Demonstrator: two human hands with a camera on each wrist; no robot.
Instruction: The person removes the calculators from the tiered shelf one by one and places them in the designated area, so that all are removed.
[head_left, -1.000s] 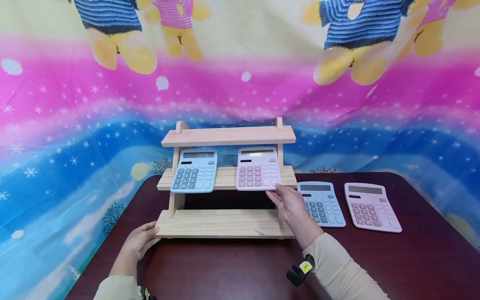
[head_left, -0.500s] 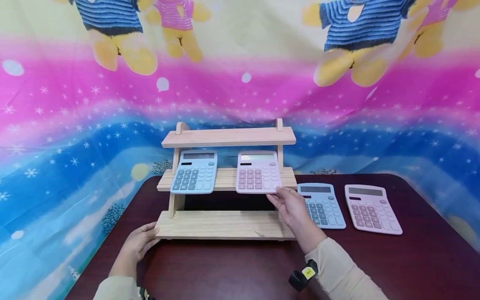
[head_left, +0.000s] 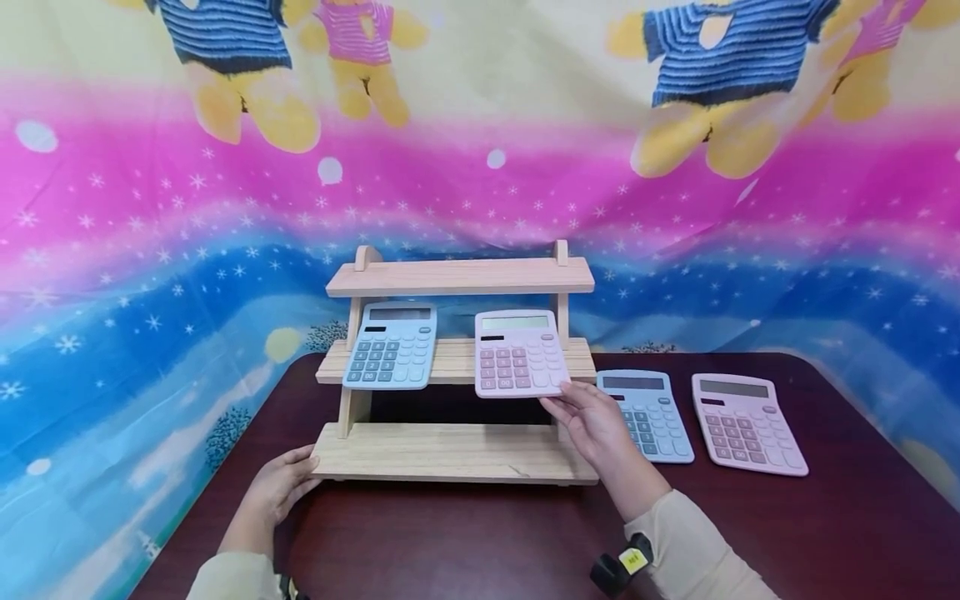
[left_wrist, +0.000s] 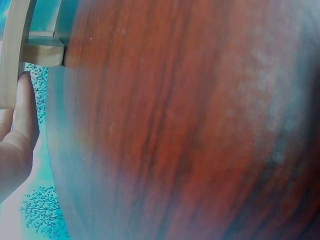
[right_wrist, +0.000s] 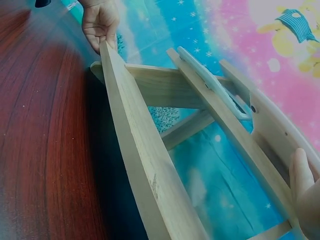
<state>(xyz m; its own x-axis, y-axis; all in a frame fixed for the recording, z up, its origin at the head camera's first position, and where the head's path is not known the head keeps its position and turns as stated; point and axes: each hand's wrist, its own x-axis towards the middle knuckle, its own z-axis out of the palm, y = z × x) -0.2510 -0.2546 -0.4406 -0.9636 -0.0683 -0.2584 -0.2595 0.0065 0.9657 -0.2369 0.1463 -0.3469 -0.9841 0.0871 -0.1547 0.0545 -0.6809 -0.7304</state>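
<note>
A pink calculator (head_left: 520, 354) is in front of the right part of the middle tier of the three-tier wooden shelf (head_left: 457, 454), its lower edge below the board's front edge. My right hand (head_left: 596, 425) pinches its lower right corner; in the right wrist view the right hand (right_wrist: 306, 197) is by its back (right_wrist: 275, 127). A blue calculator (head_left: 390, 346) leans on the same tier at the left. My left hand (head_left: 279, 483) grips the left end of the bottom board, and the left wrist view shows a finger of that hand (left_wrist: 20, 135) against the wood (left_wrist: 14, 55).
Right of the shelf, another blue calculator (head_left: 654, 417), partly behind my right hand, and another pink calculator (head_left: 748, 423) lie on the dark red table (head_left: 465, 542). A patterned cloth backdrop (head_left: 480, 183) hangs behind and around the table.
The pink calculator in my right hand has moved slightly down and toward me relative to the shelf, and the right hand with it. My left hand stays at the bottom board's end.
</note>
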